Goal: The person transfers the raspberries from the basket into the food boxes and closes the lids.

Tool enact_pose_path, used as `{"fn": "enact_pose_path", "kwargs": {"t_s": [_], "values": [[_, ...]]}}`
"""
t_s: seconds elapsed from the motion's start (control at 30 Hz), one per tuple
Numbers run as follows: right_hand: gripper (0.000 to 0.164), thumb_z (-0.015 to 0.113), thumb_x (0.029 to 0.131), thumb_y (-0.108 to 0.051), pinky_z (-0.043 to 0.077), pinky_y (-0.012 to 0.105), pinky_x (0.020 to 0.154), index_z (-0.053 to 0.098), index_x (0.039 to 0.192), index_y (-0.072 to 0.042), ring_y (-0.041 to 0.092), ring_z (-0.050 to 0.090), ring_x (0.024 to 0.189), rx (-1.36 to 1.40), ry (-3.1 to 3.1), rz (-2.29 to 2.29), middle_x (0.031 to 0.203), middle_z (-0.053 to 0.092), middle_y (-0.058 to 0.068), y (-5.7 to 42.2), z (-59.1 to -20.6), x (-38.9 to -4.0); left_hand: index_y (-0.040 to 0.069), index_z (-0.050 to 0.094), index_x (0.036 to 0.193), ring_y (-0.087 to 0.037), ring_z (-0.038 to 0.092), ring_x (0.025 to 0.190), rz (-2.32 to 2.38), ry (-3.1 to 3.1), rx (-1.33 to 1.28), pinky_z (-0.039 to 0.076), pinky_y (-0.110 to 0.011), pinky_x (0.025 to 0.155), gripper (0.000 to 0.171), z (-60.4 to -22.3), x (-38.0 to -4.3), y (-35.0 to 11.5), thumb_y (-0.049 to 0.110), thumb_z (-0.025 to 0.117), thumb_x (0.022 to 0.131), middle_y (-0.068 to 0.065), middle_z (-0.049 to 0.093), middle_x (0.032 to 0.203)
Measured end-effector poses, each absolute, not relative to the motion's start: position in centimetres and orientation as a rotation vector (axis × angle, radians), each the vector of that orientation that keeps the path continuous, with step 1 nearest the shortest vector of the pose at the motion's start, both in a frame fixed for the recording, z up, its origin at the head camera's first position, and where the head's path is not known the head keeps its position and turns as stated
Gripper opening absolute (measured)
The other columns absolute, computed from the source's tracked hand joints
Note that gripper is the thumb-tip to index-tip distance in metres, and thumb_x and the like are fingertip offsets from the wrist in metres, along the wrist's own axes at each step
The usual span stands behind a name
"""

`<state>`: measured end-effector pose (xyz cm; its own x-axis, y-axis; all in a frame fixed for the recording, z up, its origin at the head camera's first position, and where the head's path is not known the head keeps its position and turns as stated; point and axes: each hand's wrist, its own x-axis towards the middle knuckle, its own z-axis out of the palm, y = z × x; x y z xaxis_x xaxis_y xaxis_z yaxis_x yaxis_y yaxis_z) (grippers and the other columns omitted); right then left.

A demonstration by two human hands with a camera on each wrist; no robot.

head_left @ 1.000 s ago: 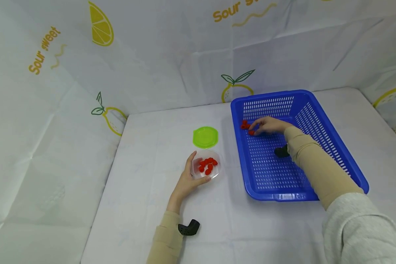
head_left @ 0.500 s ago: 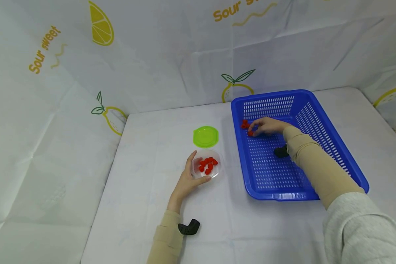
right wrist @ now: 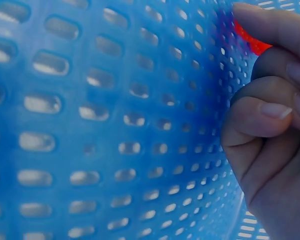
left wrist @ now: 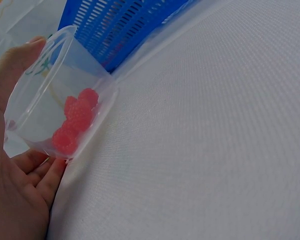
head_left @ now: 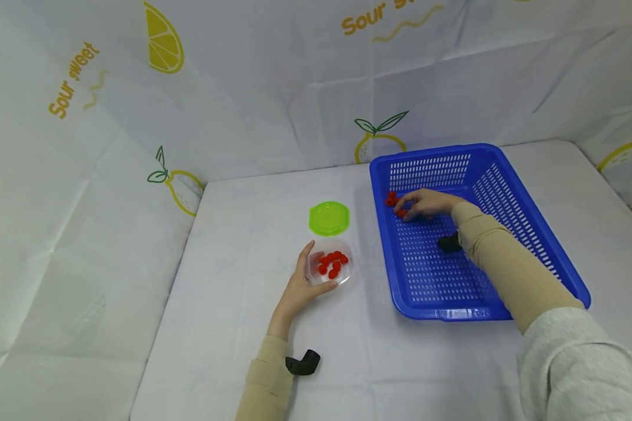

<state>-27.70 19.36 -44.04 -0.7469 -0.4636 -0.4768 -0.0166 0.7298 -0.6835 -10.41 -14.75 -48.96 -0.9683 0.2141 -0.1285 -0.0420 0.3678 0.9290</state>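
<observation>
My left hand [head_left: 297, 291] grips a clear plastic tub [head_left: 354, 264] from its left side, thumb on the near side and fingers on the far side. Several red raspberries [left wrist: 80, 115] lie at the bottom of the tub. My right hand [head_left: 429, 202] reaches into the blue basket [head_left: 418, 311]. Between its thumb and forefinger it pinches a raspberry [head_left: 401, 214] near the basket's left wall; the other fingers are curled in the right wrist view. Just beyond sit more raspberries [head_left: 391, 197]. In the right wrist view the fingers hide most of the red fruit.
A bright green lid [head_left: 329, 218] lies flat on the white-covered table [head_left: 232, 251], behind the tub. The basket's perforated walls [right wrist: 115, 140] rise around the right hand. A lemon-printed white sheet [head_left: 274, 88] hangs at the back and left.
The right thumb and forefinger have closed in around the raspberry, and the fingertips have shifted slightly left and nearer. The left hand and the tub stay in place.
</observation>
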Motion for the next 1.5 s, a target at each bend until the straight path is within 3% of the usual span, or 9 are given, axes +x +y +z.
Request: {"fn": "enact_pose_path", "kwargs": {"t_s": [0.27, 0.57, 1.1, 1.33, 1.5], "values": [[0.038, 0.065, 0.083, -0.016, 0.037, 0.026, 0.052, 0.058, 0.119, -0.008, 0.013, 0.036, 0.056, -0.355, 2.310, -0.900, 0.064, 0.037, -0.002, 19.5, -43.5, -27.9, 0.042, 0.014, 0.145, -0.019, 0.027, 0.141, 1.637, 2.390, 0.146, 0.019, -0.054, 0.116, 0.095, -48.9, -10.5, -14.7, 0.027, 0.077, 0.075, 0.004, 0.041, 0.145], [0.038, 0.067, 0.082, -0.013, 0.036, 0.027, 0.050, 0.056, 0.117, -0.002, 0.013, 0.036, 0.053, -0.403, 2.284, -0.970, 0.060, 0.039, -0.002, 19.4, -41.7, -27.5, 0.020, 0.014, 0.149, -0.028, 0.026, 0.141, 1.614, 2.381, 0.174, 0.018, -0.056, 0.115, 0.092, -45.1, -9.5, -14.2, 0.020, 0.073, 0.079, -0.011, 0.039, 0.147], [0.035, 0.070, 0.081, -0.014, 0.034, 0.026, 0.049, 0.056, 0.111, -0.004, 0.008, 0.032, 0.049, -0.625, 2.304, -1.043, 0.060, 0.040, -0.002, 16.9, -36.6, -25.8, 0.022, 0.014, 0.149, -0.029, 0.026, 0.141, 1.600, 2.386, 0.171, 0.018, -0.057, 0.114, 0.091, -44.9, -9.4, -14.2, 0.021, 0.072, 0.079, -0.011, 0.038, 0.147], [0.031, 0.070, 0.083, -0.018, 0.037, 0.026, 0.056, 0.057, 0.109, -0.008, 0.010, 0.034, 0.053, -0.768, 2.288, -0.992, 0.062, 0.038, -0.001, 14.6, -35.0, -24.7, 0.022, 0.014, 0.149, -0.028, 0.024, 0.142, 1.616, 2.362, 0.173, 0.017, -0.057, 0.115, 0.091, -44.9, -9.4, -14.1, 0.021, 0.072, 0.080, -0.011, 0.037, 0.147], [0.026, 0.070, 0.082, -0.017, 0.035, 0.024, 0.053, 0.059, 0.105, -0.013, 0.011, 0.036, 0.053, -0.887, 2.241, -0.951, 0.062, 0.039, 0.000, 12.4, -33.9, -23.6, 0.023, 0.014, 0.149, -0.028, 0.025, 0.141, 1.611, 2.364, 0.156, 0.019, -0.057, 0.114, 0.092, -45.5, -9.5, -14.1, 0.021, 0.073, 0.079, -0.010, 0.037, 0.147]]}}
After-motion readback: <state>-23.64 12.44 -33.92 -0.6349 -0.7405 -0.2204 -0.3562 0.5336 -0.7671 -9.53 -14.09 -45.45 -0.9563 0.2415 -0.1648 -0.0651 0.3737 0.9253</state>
